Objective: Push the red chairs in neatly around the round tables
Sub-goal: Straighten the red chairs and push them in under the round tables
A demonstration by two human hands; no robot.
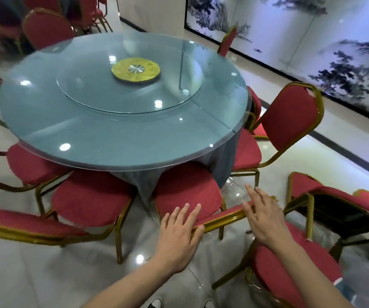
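A round table (68, 134) with a glass top and grey-blue cloth fills the middle of the head view. Red padded chairs with gold frames ring it. The chair right in front of me (185, 190) has its seat partly under the table edge. My left hand (179, 232) lies flat on the top rail of its backrest (221, 216), fingers spread, thumb against the gold frame. My right hand (261, 216) rests over the same rail's right end, fingers spread and extended. Neither hand is closed around the rail.
A chair (90, 201) on the left stands angled beside mine. A chair (290, 121) on the right faces the table. Another (334, 201) lies tipped at far right, and one (286, 270) stands under my right arm. Glossy tiled floor (45, 281); painted wall panel (312, 41) at right.
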